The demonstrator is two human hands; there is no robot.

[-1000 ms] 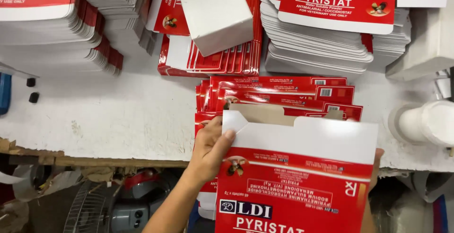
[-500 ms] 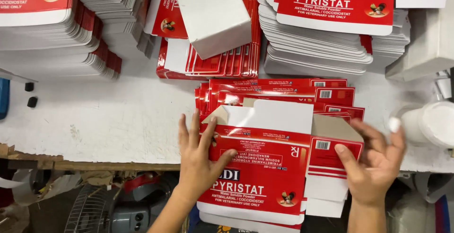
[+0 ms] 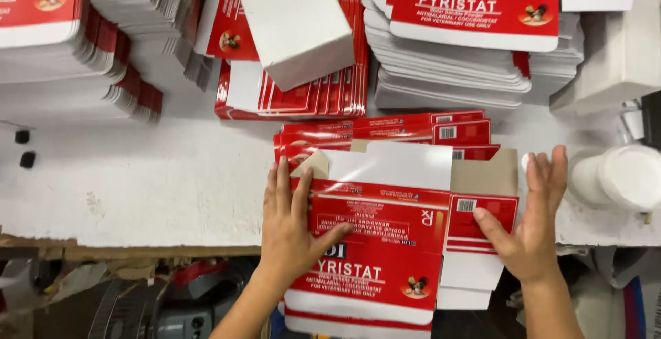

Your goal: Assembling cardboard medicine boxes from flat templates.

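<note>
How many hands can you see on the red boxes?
2. The left hand lies flat on the red and white flattened cardboard carton at the table edge. The right hand touches that carton's right side flap.

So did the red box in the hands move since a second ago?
Yes. The flat red carton was held up over the edge of the white table, covering the stack behind; now it lies lower and flatter, pressed by the left hand.
</note>
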